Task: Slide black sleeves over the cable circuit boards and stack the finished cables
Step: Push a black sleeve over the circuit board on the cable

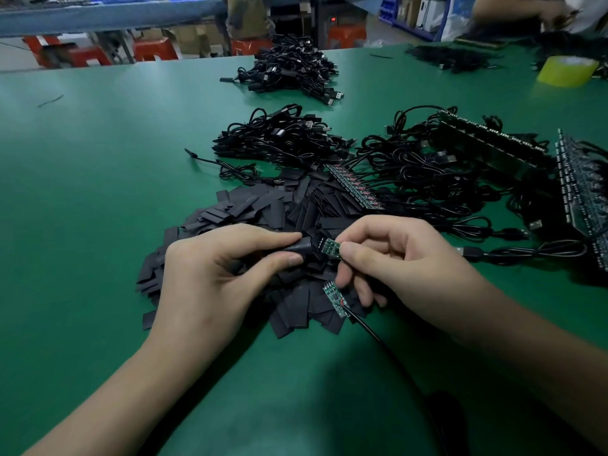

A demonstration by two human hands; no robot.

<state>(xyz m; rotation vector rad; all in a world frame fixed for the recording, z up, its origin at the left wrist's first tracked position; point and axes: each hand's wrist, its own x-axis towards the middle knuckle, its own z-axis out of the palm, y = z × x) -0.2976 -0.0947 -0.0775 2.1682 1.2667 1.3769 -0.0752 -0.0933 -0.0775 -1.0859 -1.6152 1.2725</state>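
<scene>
Left hand (210, 271) pinches black sleeve (297, 249); right hand (394, 258) pinches circuit board (330, 249) at the sleeve mouth. Risk: flattened mouth may snag board corners, straining solder joints.

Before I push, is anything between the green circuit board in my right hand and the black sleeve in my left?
Nothing visible. The small green circuit board in the right hand sits at the mouth of the black sleeve the left hand pinches.

a single head-worn view looks forward and down, close over the green table (98, 192)
</scene>
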